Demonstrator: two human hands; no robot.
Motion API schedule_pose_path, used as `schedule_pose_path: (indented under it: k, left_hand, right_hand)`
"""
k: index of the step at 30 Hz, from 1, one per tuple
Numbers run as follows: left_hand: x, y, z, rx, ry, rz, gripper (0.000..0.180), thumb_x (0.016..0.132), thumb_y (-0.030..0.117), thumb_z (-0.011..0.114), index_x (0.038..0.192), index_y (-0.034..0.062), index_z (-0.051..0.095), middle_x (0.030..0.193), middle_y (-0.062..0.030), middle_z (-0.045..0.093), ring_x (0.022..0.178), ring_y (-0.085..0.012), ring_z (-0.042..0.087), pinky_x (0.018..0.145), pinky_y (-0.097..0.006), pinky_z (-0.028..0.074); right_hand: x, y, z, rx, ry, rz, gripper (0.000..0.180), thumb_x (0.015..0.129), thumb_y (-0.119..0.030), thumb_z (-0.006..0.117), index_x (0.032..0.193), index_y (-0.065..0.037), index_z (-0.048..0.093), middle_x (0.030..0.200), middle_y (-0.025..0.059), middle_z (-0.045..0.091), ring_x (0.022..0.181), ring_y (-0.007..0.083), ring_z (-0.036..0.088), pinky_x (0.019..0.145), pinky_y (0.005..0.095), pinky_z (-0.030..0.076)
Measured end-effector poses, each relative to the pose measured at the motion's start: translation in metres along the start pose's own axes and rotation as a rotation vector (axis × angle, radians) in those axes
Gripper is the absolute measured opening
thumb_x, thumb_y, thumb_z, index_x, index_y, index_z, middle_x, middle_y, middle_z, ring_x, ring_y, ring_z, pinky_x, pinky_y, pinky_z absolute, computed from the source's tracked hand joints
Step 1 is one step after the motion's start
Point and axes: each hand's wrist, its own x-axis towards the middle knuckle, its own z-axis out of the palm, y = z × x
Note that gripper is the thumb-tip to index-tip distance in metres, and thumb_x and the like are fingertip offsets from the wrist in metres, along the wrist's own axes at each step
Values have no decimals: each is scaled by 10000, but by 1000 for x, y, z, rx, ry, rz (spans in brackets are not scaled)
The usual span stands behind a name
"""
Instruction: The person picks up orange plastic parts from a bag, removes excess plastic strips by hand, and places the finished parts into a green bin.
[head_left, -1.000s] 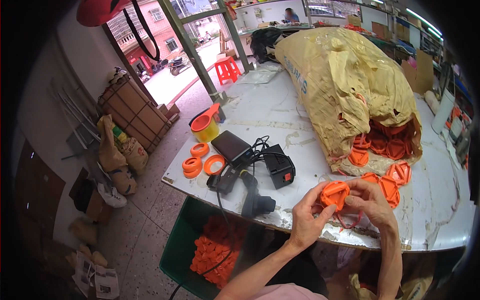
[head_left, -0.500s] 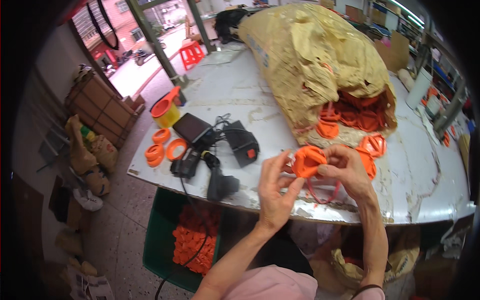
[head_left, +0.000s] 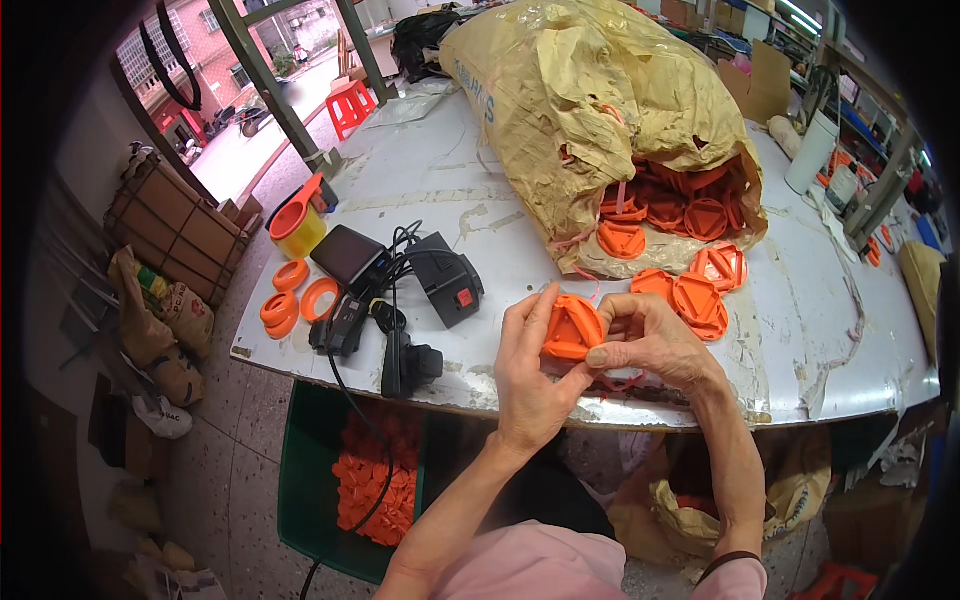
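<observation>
hands, left and right, fingers curled, together pinching an orange plastic disc

Orange part half behind fingers

We see two bare forearms coming up from the lower edge, left hand and right hand ungloved with no rings visible, short pink sleeves at the bottom, and a thin dark band near the right elbow.
</observation>
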Motion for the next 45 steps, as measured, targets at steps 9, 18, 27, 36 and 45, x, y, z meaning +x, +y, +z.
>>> schedule_pose_path:
  k: [9,18,27,36,45]
  left_hand:
    - [-1,-4,0,-178,19,-77,750,614,82,828,1277,-19,492,1152,-149,521,1051,-274,559,889,-347,479]
    - [0,-6,0,-229,14,-86,733,592,46,806,1251,-41,498,1149,-160,526,1045,-274,565,899,-344,476]
    - [-19,2,-16,-129,5,11,655,635,-3,751,1232,-69,491,1187,-141,476,1062,-236,553,866,-323,496]
    - [-128,-15,-97,-26,-211,-287,661,612,80,733,1229,-27,518,1157,-184,522,1054,-337,552,907,-358,451]
    - [-292,-190,-186,438,212,-936,637,553,246,789,1092,-42,610,1084,-201,603,1022,-321,588,891,-375,463]
  right_hand:
    - [2,-3,-1,19,29,0,239,786,-171,752,881,-33,582,814,8,614,727,68,582,671,220,510]
    - [0,-7,-3,-39,34,58,239,782,-190,755,852,-34,588,761,-6,609,692,59,574,632,204,484]
    - [-2,-10,1,-24,38,33,207,811,-156,702,922,-4,618,792,35,640,721,90,610,651,220,500]
    - [4,10,-26,-707,707,-371,160,899,-121,605,999,2,630,912,28,620,850,98,559,784,217,432]
    - [8,25,-72,-1343,765,-238,384,918,-250,589,1233,-32,567,1155,117,596,1117,223,524,985,329,373]
